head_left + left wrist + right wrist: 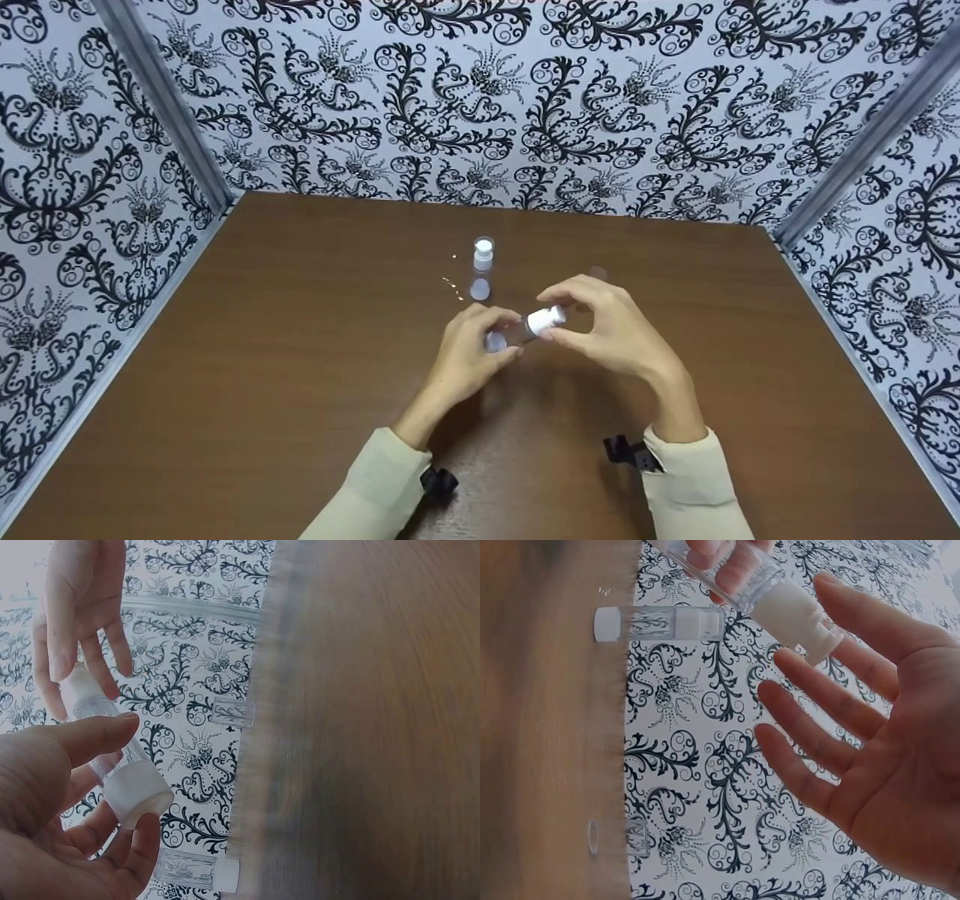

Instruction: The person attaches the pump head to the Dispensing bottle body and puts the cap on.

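Sleeves [375, 480]: pale, one at lower centre of the frame, one at lower right, each with a black wrist device [439, 482] by the cuff.
Bench [225, 360]: brown, wood-grained, filling the lower middle of the frame.
Left hand [469, 350]: narrow, thumb and fingers holding the clear body of the held bottle near its white base.
Held bottle [519, 333]: just right of the frame's centre, tilted, raised off the bench, white pump top [545, 321] pointing right and uncovered.
Right hand [619, 326]: fairly wide, fingers spread around the pump top; a firm grip on it did not show.
Step in hand: apparently work on the pump top; whether fitting or loosening, the pictures could not tell.
Next move: seemingly called for the right fingers to close on the top while the left kept the body steady.
Clear cap [597, 273]: on the bench, just beyond the right hand.
White specks [451, 284]: left of the second bottle.
Second bottle [482, 271]: upright at centre, clear cover over its pump.
Wall [480, 97]: black scrollwork on white, across the top.
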The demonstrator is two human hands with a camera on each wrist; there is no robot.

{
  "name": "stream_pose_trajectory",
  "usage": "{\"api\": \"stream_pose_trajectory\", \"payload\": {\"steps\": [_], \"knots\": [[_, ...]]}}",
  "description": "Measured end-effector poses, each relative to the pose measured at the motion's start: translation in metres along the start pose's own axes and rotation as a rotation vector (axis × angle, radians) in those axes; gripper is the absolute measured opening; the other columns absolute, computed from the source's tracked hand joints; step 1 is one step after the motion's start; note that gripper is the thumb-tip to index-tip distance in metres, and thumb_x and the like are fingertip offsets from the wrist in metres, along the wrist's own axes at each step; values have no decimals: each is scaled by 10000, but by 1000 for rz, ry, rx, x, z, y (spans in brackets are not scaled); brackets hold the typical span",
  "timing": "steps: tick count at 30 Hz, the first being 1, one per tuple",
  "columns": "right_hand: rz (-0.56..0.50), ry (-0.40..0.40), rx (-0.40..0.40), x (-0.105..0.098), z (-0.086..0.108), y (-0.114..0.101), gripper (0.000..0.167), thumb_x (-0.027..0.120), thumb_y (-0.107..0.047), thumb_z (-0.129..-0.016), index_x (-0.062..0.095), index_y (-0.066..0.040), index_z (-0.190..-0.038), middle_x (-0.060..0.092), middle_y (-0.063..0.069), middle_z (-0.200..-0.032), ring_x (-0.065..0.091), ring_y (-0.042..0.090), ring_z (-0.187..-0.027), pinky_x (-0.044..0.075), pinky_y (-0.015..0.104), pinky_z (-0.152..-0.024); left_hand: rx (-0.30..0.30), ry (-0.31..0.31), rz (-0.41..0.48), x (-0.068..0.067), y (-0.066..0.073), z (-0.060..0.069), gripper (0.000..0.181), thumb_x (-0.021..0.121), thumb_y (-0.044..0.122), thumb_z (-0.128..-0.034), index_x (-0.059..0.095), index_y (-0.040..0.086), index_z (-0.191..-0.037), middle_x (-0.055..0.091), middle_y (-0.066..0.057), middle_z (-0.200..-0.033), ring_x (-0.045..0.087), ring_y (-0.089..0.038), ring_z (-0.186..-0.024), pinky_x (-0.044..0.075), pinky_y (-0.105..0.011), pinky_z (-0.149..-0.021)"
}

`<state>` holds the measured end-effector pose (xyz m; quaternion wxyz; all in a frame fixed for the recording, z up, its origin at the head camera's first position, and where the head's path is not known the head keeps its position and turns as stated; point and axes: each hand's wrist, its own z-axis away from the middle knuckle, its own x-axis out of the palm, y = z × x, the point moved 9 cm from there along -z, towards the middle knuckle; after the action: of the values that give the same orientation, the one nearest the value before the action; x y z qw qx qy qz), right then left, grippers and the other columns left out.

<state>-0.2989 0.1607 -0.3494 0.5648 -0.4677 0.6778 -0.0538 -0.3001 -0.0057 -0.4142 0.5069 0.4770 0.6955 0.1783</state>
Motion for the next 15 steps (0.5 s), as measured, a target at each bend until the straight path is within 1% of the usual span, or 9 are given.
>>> {"api": "stream_pose_trajectory", "payload": {"steps": [2, 5, 10, 15], "knots": [[10, 5, -39, -1, 0, -3, 393, 912, -139, -848, 765, -173, -1211, 735, -68, -1185, 653, 122, -1109, 528, 386, -1013, 5, 3, -4, 0, 0, 0, 372, 942, 95, -776, 788, 120, -1114, 716, -71, -1017, 636, -225, -933, 472, -347, -829], [15, 6, -75, -2, 0, -5, 417, 919, -103, -829, 774, -182, -1211, 733, -71, -1209, 646, 135, -1157, 504, 390, -1038, 6, 4, -8, 0, 0, 0, 372, 942, 103, -778, 788, 122, -1116, 712, -53, -1015, 637, -219, -933, 475, -344, -828], [15, -11, -74, 0, 1, -4, 398, 914, -66, -825, 784, -168, -1187, 729, -91, -1188, 656, 130, -1145, 513, 368, -1032, 5, 4, -12, 0, 0, 0, 373, 942, 108, -778, 788, 126, -1118, 710, -38, -1014, 639, -211, -934, 477, -343, -828], [24, -33, -75, 5, 0, -3, 334, 892, -47, -845, 788, -154, -1145, 741, -100, -1119, 671, 115, -1078, 534, 348, -985, 6, 6, -8, 0, 0, 0, 369, 942, 101, -779, 788, 124, -1113, 708, -42, -1007, 632, -206, -923, 475, -334, -818]]}}
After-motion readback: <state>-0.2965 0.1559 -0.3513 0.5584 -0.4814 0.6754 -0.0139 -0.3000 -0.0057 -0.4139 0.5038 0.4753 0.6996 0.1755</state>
